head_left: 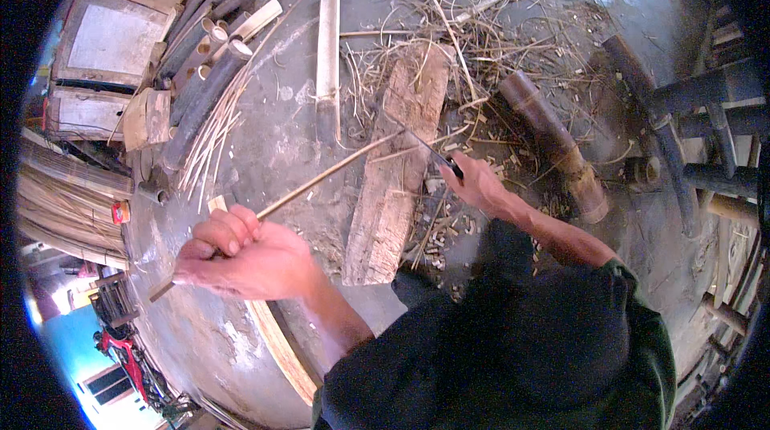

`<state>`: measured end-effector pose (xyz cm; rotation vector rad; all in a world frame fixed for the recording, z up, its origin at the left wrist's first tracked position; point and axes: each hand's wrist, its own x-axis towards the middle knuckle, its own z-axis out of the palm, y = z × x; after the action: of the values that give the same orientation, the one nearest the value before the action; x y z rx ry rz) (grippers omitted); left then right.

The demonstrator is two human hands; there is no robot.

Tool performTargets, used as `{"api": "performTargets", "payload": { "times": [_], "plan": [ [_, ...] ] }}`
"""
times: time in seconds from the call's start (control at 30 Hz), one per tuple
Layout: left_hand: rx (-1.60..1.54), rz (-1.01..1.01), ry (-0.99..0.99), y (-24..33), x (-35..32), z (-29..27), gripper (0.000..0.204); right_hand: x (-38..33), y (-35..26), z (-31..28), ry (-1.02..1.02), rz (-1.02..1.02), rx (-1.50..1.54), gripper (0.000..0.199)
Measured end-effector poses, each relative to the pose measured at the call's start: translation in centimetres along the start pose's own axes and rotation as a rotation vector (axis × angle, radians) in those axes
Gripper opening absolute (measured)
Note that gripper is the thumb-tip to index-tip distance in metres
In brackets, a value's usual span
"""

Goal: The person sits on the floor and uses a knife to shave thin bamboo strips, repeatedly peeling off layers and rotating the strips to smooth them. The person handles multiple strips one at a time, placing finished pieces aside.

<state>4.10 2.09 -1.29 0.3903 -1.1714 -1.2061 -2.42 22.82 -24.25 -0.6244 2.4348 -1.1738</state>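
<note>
My left hand (253, 257) is closed round a thin bamboo strip (321, 176). One end sticks out below the fist, and the other reaches up and right to the middle of the picture. My right hand (480, 188) grips the dark handle of a knife (429, 148), its narrow blade pointing up and left. The blade crosses the strip's far end; I cannot tell whether it bites in. Beneath both lies a long, rough wooden plank (381, 197) on the floor. Small cut chips (441, 241) are scattered along its right side.
Tangled bamboo shavings (481, 53) heap beyond the plank. A split bamboo half (327, 53) and a thick bamboo pole (553, 141) lie on either side. Thin strips (212, 141) and bamboo tubes (212, 93) are at the left; dark bamboo framing (710, 125) stands right.
</note>
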Motion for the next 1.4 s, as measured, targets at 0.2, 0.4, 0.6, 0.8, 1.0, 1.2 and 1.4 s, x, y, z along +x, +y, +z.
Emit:
{"api": "performTargets", "payload": {
  "times": [0.2, 0.4, 0.6, 0.8, 1.0, 1.2, 1.4],
  "plan": [
    [-0.105, -0.083, -0.095, -0.1, -0.6, -0.9, 0.047, -2.4, -8.3, -3.1, -0.118, -0.328, 0.211, 0.025],
    [-0.183, -0.106, -0.261, -0.5, 0.6, -2.6, 0.044, 0.1, 0.1, 0.1, 0.006, -0.075, -0.035, 0.029],
    [0.005, -0.393, -0.113, -7.8, -5.5, -1.2, 0.044, 0.6, 0.1, 0.7, -0.021, 0.001, 0.034, 0.025],
    [0.006, -0.351, -0.079, -8.8, -6.3, -1.0, 0.047, -1.9, -1.1, 0.0, 0.013, -0.105, 0.005, 0.026],
    [-0.052, -0.401, 0.054, -8.7, -6.0, -1.7, 0.048, -1.2, 1.8, -0.3, 0.083, 0.012, -0.046, 0.028],
    [0.014, -0.364, 0.053, -9.5, -7.4, -2.3, 0.05, -2.6, -0.6, -2.0, -0.075, 0.055, 0.053, 0.026],
    [-0.011, -0.306, -0.053, -9.2, -8.3, -1.7, 0.051, -1.0, 3.2, -0.7, 0.069, 0.031, -0.013, 0.025]
  ]
}}
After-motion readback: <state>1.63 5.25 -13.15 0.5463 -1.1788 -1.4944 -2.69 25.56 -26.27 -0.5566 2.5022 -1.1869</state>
